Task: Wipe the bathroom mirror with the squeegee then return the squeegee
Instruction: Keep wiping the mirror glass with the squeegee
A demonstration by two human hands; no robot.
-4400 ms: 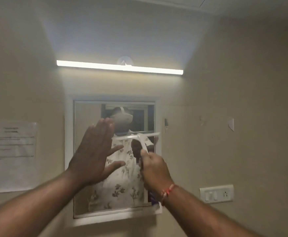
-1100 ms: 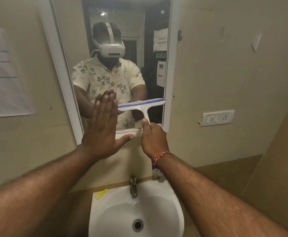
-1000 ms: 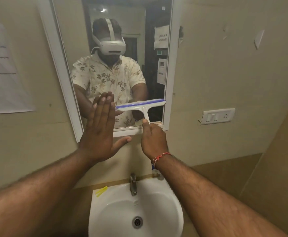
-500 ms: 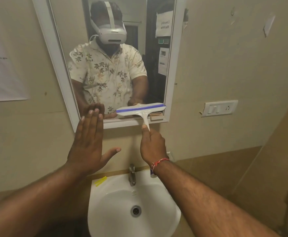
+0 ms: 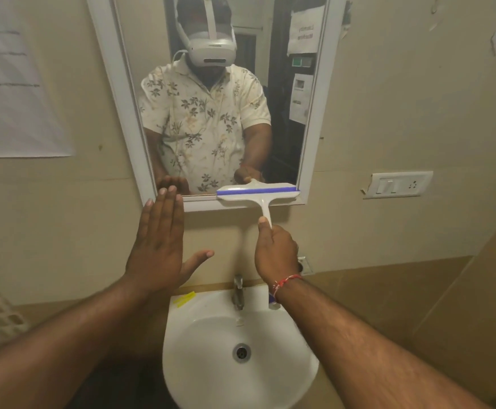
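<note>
Squeegee [image 5: 257, 193], which I am gripping by its handle in my closed right hand [image 5: 276, 252] while my left hand [image 5: 158, 246] is hovering flat, empty, at nine o'clock, is risking catching the mirror [image 5: 308, 137] frame.

walls: beige | paper notice [image 5: 11, 84] left | switch plate [image 5: 398, 184] right | white sink [image 5: 238, 349] below, metal tap [image 5: 238, 293]

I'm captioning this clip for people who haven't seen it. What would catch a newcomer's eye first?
The white squeegee with its blue strip, lying across the bottom right corner of the mirror, held by its handle in the right hand. Next, the left hand, open and flat below the mirror's bottom left corner, and the white sink underneath.
</note>
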